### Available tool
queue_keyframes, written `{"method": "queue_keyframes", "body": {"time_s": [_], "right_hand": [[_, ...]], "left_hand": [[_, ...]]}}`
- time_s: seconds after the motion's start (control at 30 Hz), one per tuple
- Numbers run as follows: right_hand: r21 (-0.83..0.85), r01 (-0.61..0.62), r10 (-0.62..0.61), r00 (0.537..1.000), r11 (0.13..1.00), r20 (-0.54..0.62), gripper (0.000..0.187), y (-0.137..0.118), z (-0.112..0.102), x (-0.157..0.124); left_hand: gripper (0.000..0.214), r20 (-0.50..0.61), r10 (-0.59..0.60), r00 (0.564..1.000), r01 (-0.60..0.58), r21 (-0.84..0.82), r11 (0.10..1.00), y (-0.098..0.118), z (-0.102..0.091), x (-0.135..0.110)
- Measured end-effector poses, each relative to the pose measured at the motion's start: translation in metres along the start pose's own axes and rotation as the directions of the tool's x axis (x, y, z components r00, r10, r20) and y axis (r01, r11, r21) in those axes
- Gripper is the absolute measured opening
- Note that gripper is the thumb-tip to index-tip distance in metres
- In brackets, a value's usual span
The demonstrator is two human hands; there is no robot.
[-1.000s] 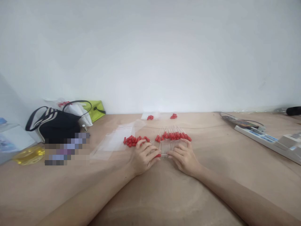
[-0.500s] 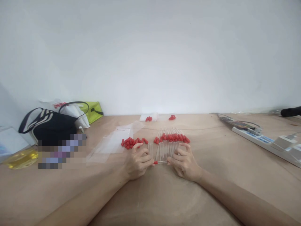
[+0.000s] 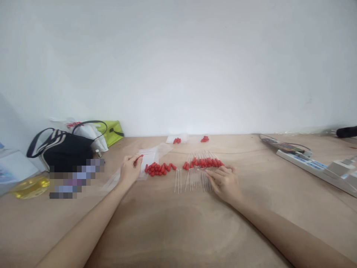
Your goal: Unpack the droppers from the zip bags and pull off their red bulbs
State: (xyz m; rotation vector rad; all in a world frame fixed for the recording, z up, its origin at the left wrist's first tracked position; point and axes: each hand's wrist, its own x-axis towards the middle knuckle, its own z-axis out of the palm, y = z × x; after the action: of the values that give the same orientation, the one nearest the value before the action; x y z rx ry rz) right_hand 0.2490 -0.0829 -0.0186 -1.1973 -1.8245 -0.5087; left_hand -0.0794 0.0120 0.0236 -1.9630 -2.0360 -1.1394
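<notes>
My left hand (image 3: 130, 169) is closed in a pinch over the clear zip bags, with a red rubber bulb (image 3: 138, 160) at its fingertips. To its right lies a pile of red rubber bulbs (image 3: 157, 169). My right hand (image 3: 224, 182) is closed around a thin glass tube (image 3: 201, 170) whose end points left, above a row of bare glass tubes (image 3: 195, 181) on the table. Behind that row, droppers (image 3: 206, 162) with red bulbs lie side by side, their glass stems pointing to the wall. A few more bare tubes (image 3: 177, 182) lie left of the row.
Clear zip bags (image 3: 149, 153) lie flat at left centre. Two small groups of red bulbs (image 3: 177, 140) sit on plastic near the wall. A black bag (image 3: 69, 152) and a green bag (image 3: 113, 136) stand left. At right are a white power strip (image 3: 304, 160) and a phone (image 3: 281, 145).
My hands have moved apart from the dropper held between them. My left hand has gone left past the bulb pile and pinches a bulb; my right has shifted slightly right and away from me.
</notes>
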Motion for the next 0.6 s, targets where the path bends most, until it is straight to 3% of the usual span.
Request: {"method": "queue_keyframes", "body": {"time_s": [0.1, 0.23, 0.37, 0.43, 0.53, 0.6], "right_hand": [[-0.107, 0.003, -0.002, 1.0, 0.994, 0.005, 0.019, 0.0, 0.006, 0.0], [-0.188, 0.022, -0.016, 0.999, 0.982, 0.032, 0.018, 0.003, 0.008, -0.001], [-0.161, 0.025, -0.008, 0.995, 0.987, 0.103, 0.016, 0.001, 0.007, -0.002], [-0.137, 0.025, -0.007, 0.992, 0.99, 0.13, 0.018, -0.002, 0.006, -0.001], [-0.106, 0.02, -0.003, 0.987, 0.994, 0.161, 0.026, -0.004, 0.004, 0.001], [-0.087, 0.015, 0.002, 0.983, 0.996, 0.186, 0.03, -0.005, 0.002, 0.001]], "left_hand": [[0.035, 0.132, -0.104, 0.986, 0.097, 0.063, 0.993, -0.007, 0.006, 0.003], [0.036, 0.222, -0.116, 0.968, 0.098, 0.091, 0.991, -0.009, 0.012, 0.001], [0.038, 0.259, -0.097, 0.961, 0.071, 0.107, 0.992, -0.007, 0.009, -0.001], [0.04, 0.228, -0.067, 0.971, 0.041, 0.117, 0.992, -0.005, 0.005, -0.003], [0.038, 0.068, 0.061, 0.996, -0.072, 0.168, 0.983, 0.002, 0.002, -0.009], [0.036, -0.022, 0.168, 0.986, -0.16, 0.21, 0.965, 0.014, 0.001, -0.014]]}}
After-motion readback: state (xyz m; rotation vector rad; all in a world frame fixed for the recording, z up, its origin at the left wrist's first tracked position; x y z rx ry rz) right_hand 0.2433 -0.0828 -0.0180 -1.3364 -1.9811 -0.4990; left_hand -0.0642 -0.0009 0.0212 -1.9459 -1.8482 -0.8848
